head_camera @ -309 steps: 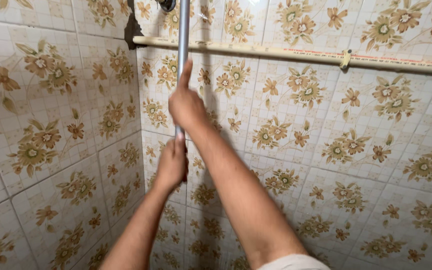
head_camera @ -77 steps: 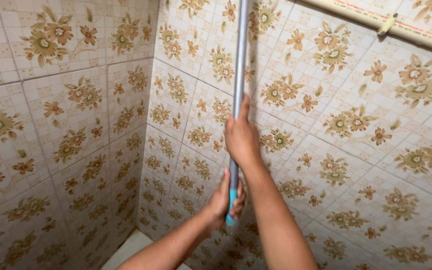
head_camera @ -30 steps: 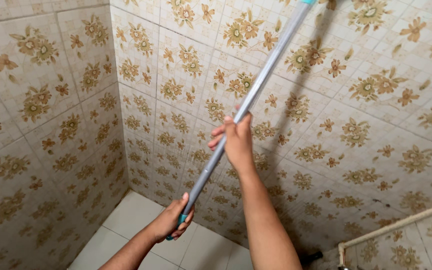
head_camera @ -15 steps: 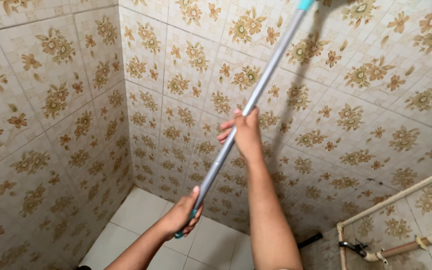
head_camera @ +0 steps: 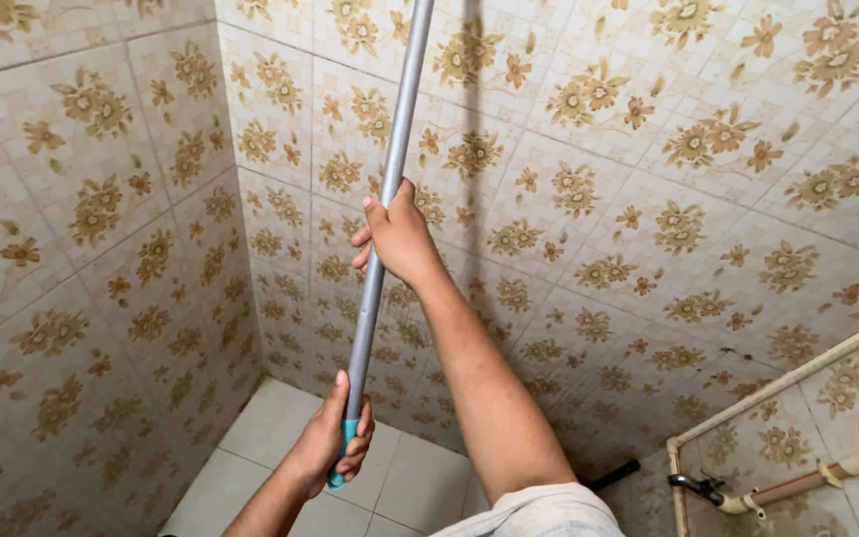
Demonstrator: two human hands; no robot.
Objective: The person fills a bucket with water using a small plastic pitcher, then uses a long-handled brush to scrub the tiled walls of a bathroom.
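Two hands of yours grip one long grey pole (head_camera: 390, 179), and no bowl, bucket or other vessel shows anywhere around them. Your right hand (head_camera: 398, 237) sits higher up the pole, fingers curled round the shaft from the right side and thumb laid along it, so the hold is closed and snug. Your left hand (head_camera: 335, 440) is lower, wrapped around the teal end grip (head_camera: 343, 452) at the pole's bottom, fingers folded over it and pressing it into the palm. Both hands are well apart along the shaft, with bare grey metal between them.

Your pole stands almost upright, leaning slightly to the right as it rises, and its upper end runs out of the top edge of the view, so you cannot see what is fixed there. It hangs in front of the corner where two tiled walls (head_camera: 648, 199) meet, each covered in cream tiles with brown and gold flowers. The pole's shadow (head_camera: 472, 119) falls on the right-hand wall, just beside the shaft.

Below your left hand lies the pale tiled floor (head_camera: 270, 428). At the lower right, a cream pipe (head_camera: 797, 373) runs slantwise along the wall and turns down at a bend, near a small dark tap (head_camera: 696, 487) joined to a second, thicker pipe (head_camera: 817, 479). A light sleeve (head_camera: 539, 512) shows at your right arm.
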